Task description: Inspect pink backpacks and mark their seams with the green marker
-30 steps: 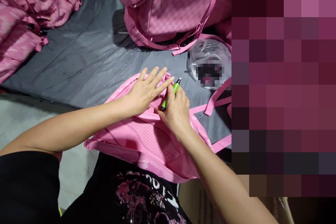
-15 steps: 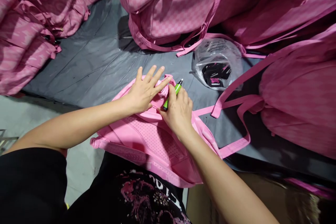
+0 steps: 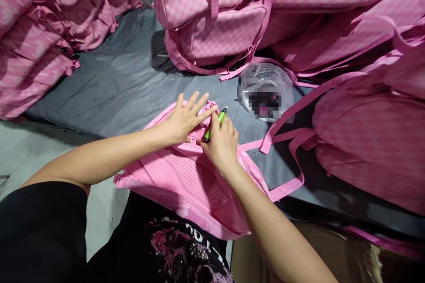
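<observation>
A pink backpack (image 3: 191,176) lies at the near edge of the covered table, its dotted padded panel turned up towards me. My left hand (image 3: 182,123) rests flat on its upper end, fingers spread over the folded pink fabric. Close beside it, my right hand (image 3: 221,143) is closed around a green pen-like tool (image 3: 218,123) with black ends and a pale tip pointing away from me. The right fingertips are at the same upper edge of the backpack. What the tool's exact kind is, I cannot tell.
Checked pink backpacks (image 3: 229,31) stand behind, and a large pink bag (image 3: 372,128) with loose straps lies at the right. More pink bags (image 3: 43,53) are piled at the left. A clear plastic bag (image 3: 265,75) with blurred dark contents sits on the grey table cover (image 3: 116,84).
The view has shifted slightly, so the bags behind appear lower and those at the right further left. Both hands keep nearly the same pose on the backpack.
</observation>
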Motion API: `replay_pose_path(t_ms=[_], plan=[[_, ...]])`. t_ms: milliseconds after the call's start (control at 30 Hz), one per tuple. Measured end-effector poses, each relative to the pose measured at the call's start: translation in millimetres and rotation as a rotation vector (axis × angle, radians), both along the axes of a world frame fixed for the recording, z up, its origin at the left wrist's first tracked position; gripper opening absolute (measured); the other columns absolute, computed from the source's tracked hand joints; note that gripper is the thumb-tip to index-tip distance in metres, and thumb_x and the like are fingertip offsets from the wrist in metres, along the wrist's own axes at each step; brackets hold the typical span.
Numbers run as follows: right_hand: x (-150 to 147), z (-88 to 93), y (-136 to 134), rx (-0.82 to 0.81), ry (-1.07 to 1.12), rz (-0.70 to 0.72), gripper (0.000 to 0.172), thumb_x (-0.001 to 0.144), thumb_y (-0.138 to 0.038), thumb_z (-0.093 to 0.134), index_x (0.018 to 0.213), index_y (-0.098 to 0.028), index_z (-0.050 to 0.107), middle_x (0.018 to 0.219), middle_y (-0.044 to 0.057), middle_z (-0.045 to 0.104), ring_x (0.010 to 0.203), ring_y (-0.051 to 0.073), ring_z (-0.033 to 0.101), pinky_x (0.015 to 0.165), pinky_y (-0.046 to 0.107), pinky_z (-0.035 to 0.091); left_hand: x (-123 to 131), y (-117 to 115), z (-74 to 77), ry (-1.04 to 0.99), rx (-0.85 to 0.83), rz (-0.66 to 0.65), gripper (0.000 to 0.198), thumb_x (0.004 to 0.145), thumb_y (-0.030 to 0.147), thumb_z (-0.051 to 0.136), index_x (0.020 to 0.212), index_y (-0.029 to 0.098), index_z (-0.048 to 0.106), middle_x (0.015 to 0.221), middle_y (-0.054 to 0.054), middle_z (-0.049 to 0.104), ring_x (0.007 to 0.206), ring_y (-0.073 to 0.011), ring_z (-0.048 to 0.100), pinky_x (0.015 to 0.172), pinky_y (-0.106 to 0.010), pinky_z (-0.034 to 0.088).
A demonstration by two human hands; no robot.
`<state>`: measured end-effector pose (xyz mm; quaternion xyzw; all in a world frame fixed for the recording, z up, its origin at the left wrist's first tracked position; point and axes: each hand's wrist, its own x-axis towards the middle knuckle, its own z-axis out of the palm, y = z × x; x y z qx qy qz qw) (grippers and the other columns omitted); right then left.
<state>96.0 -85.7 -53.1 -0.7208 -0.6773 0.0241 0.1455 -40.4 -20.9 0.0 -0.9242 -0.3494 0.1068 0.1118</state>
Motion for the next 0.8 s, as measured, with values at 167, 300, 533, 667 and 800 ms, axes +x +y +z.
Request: replay_pose_path(t_ms=[167,300,533,667,800], plan=[[-1,-3.1,1,0.048,-0.013,0.012,0.090,0.078,-0.026,0.078,0.151,-0.015,0.028,0.150,0.029,0.040,0.139,0.041,0.040,0.105,0.059,0.039,0,-6,-1.9,-0.048,0.052,0.007,0.101,0.081,0.037,0.073,0.161,0.019,0.012,0.167,-0.019,0.013,0.145,-0.0382,0.031,0.112,-0.058,0.032],[4,-1.8,0,0.077,-0.010,0.044,0.082,0.080,-0.028,0.076,0.148,-0.010,0.035,0.148,0.031,0.044,0.137,0.042,0.043,0.103,0.058,0.041,-3,-8,-3.1,-0.092,0.082,-0.003,0.087,0.085,0.031,0.066,0.159,0.017,0.021,0.165,-0.018,0.019,0.141,-0.0366,0.035,0.111,-0.057,0.033],[33,17.7,-42,0.266,0.334,0.132,0.057,0.096,-0.046,0.048,0.145,-0.016,0.047,0.122,0.017,0.071,0.107,0.029,0.068,0.103,0.050,0.046,-5,-7,-2.8,-0.140,0.061,-0.017,0.082,0.088,0.026,0.060,0.159,0.018,0.020,0.166,-0.018,0.018,0.141,-0.0366,0.036,0.111,-0.057,0.032],[32,30.8,-46,-0.021,0.814,0.183,0.042,0.094,-0.046,0.050,0.122,-0.017,0.062,0.095,0.009,0.077,0.079,0.023,0.072,0.076,0.038,0.057,-4,-7,-2.5,-0.123,0.054,0.004,0.078,0.089,0.025,0.060,0.158,0.018,0.023,0.166,-0.018,0.018,0.141,-0.0370,0.036,0.111,-0.058,0.032],[26,37.1,-19,-0.268,0.916,0.228,0.032,0.089,-0.044,0.055,0.098,-0.016,0.068,0.069,0.003,0.073,0.054,0.016,0.062,0.055,0.028,0.050,-4,-7,-2.9,-0.125,0.042,0.006,0.075,0.091,0.026,0.059,0.158,0.018,0.025,0.166,-0.017,0.019,0.141,-0.0365,0.036,0.111,-0.058,0.032]])
